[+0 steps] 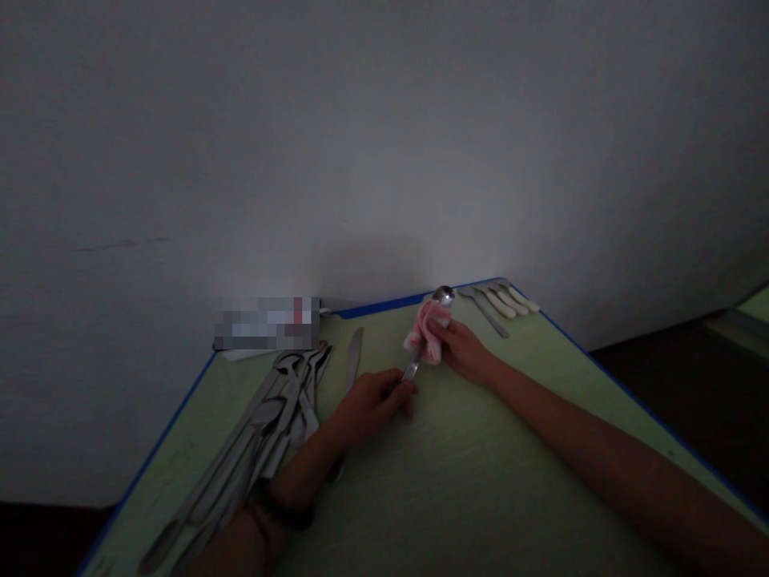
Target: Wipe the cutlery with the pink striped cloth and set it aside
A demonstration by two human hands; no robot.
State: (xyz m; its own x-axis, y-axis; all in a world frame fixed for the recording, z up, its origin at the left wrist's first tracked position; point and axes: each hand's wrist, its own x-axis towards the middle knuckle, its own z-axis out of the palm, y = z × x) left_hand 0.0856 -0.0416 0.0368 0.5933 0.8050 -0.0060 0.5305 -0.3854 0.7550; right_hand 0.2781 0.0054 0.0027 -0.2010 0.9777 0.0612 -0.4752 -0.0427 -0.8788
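Observation:
My left hand (373, 403) is closed around the handle end of a metal spoon (443, 296), whose bowl points toward the wall. My right hand (461, 346) is closed on a pink and white cloth (425, 336) wrapped round the spoon's stem just below the bowl. Both hands rest over the green table (456, 473).
A pile of several metal knives and other cutlery (264, 425) lies at the left, with a single knife (353, 359) beside it. Several white-handled pieces (501, 303) lie at the far right corner. A blurred box (267, 323) sits against the wall. The table has blue edges.

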